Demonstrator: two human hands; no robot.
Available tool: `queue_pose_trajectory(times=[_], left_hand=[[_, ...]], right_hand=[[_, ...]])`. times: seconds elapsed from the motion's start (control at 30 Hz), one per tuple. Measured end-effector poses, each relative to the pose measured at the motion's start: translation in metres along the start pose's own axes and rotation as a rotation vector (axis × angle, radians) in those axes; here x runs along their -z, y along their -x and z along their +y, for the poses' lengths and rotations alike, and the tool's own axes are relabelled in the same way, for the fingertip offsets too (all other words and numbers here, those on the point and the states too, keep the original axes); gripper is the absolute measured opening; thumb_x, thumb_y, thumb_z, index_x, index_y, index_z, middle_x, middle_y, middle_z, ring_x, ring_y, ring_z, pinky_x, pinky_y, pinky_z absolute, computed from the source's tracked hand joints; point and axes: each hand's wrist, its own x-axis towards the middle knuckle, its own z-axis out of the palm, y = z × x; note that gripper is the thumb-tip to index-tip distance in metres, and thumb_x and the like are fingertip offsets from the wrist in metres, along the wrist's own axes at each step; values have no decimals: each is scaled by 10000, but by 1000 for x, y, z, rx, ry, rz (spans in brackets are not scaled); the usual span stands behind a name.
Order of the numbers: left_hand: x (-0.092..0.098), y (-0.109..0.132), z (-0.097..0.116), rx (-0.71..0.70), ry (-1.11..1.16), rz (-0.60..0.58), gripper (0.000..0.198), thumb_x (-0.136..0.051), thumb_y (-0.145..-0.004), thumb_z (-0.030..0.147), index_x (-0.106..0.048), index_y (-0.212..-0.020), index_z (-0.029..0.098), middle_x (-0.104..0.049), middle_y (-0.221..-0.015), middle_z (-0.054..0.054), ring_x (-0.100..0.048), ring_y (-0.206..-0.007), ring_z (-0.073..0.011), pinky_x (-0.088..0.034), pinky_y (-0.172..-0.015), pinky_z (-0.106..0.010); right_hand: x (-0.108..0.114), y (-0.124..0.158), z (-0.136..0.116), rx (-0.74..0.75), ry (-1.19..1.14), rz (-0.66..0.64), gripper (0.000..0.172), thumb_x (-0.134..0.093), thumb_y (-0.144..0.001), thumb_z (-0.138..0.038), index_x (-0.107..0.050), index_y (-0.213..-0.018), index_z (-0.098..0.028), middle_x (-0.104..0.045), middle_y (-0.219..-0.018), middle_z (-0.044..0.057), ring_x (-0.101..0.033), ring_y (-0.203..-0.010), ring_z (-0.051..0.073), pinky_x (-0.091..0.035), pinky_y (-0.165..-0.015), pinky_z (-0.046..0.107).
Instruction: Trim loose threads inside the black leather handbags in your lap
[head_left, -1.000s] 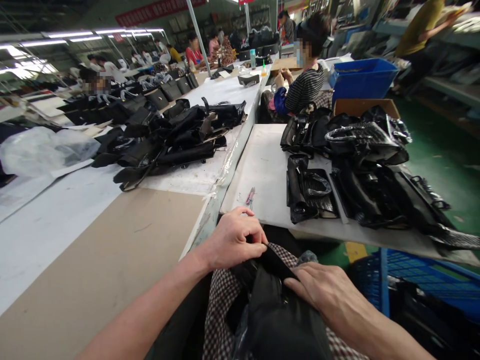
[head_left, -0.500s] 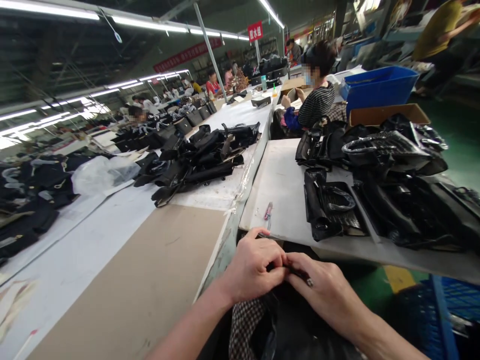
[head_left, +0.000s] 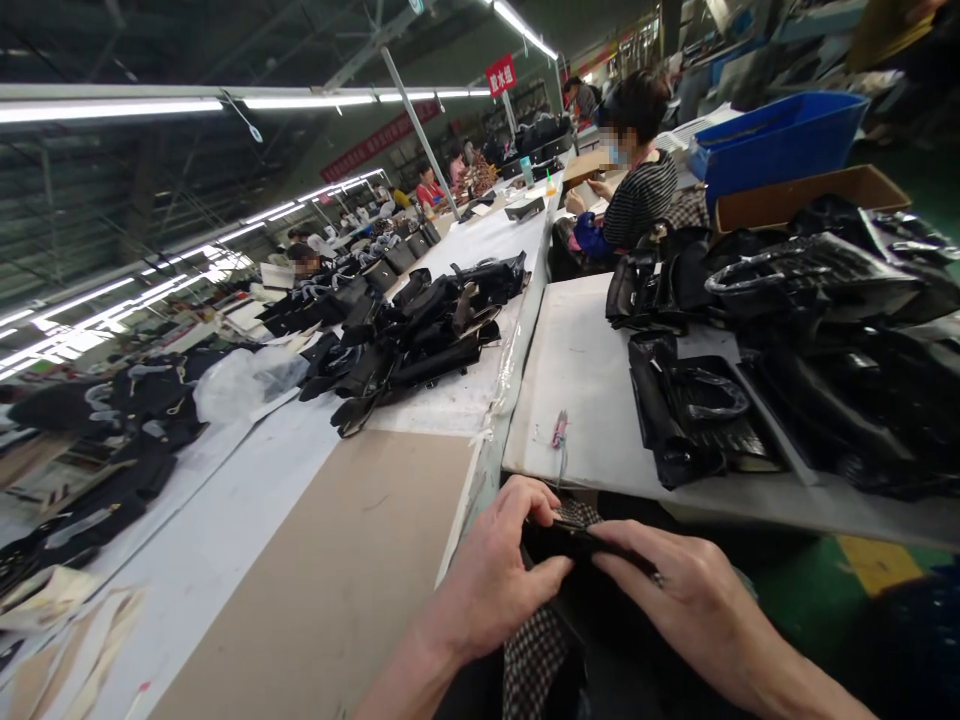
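A black leather-like bag (head_left: 622, 655) lies low in front of me, near my lap, its lower part in shadow. My left hand (head_left: 514, 565) is at its upper edge, fingers curled over the far side and thumb on the near side with a gap between them. On the right of the same edge, my right hand (head_left: 679, 585) pinches the dark material between thumb and fingers; a ring shows on one finger. Brown-and-white checked cloth (head_left: 534, 660) hangs below my left hand. Just beyond the hands, small pink-handled snips (head_left: 559, 430) rest on the white table (head_left: 574, 345).
Black bags (head_left: 697, 400) with plastic-wrapped handles cover the right of the table. More black pieces (head_left: 427, 335) are heaped on the long left table (head_left: 322, 560). A seated co-worker (head_left: 637, 190) is ahead, beside a blue bin (head_left: 780, 145) and a cardboard box (head_left: 817, 195).
My view has shifted, so the tables sit differently in it. My left thumb and fingers have spread apart, and the hands, close together before, now have a wider gap along the bag's edge.
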Motion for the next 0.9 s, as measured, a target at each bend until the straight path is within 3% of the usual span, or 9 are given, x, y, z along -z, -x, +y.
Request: queue_pose_trajectory(times=[0.37, 0.63, 0.9], left_hand=[[-1, 3, -2, -69, -55, 31, 164, -628, -799, 34, -579, -824, 189, -616, -1033, -14, -606, -953, -136, -466, -858, -239], [-6, 1, -3, -109, -105, 75, 115, -660, -805, 76, -618, -825, 181, -640, -1008, -20, -624, -917, -140, -491, -829, -249], [-15, 3, -19, -255, -69, 156, 133, -587, -838, 45, -575, -811, 175, -634, -1012, -33, -626, -922, -126, -506, -829, -237]], right_hand=[[-3, 2, 7, 8, -10, -19, 246, -512, -946, -232, -599, -1165, -305, -701, -1072, -32, -682, -921, 153, -528, -800, 263], [-3, 2, 7, 10, 14, -22, 240, -515, -949, -237, -599, -1164, -301, -699, -1044, -25, -685, -885, 160, -532, -770, 271], [2, 0, 10, 9, 71, -71, 288, -487, -975, -312, -580, -1248, -293, -676, -928, 9, -668, -764, 168, -533, -689, 270]])
